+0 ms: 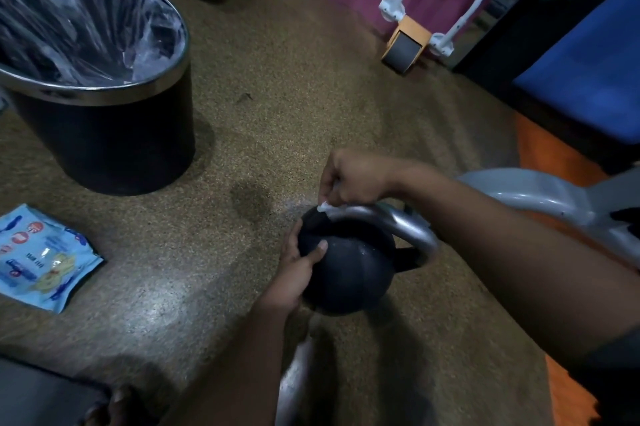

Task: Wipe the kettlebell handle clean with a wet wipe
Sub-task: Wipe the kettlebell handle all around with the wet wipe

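A black kettlebell [349,269] lies tilted on the speckled floor, its silver handle [405,228] arching up and to the right. My left hand [298,273] grips the black ball from the left, thumb across its top. Over the handle's left end, my right hand [353,179] pinches a small white wet wipe [325,206] against the metal. Most of the wipe is hidden under the fingers.
A black bin [104,134] with a clear liner stands at the upper left. A blue wet-wipe pack [41,259] lies on the floor at the left. An orange ab roller [407,44] sits at the back. Grey exercise equipment [540,197] and a blue pad are at the right.
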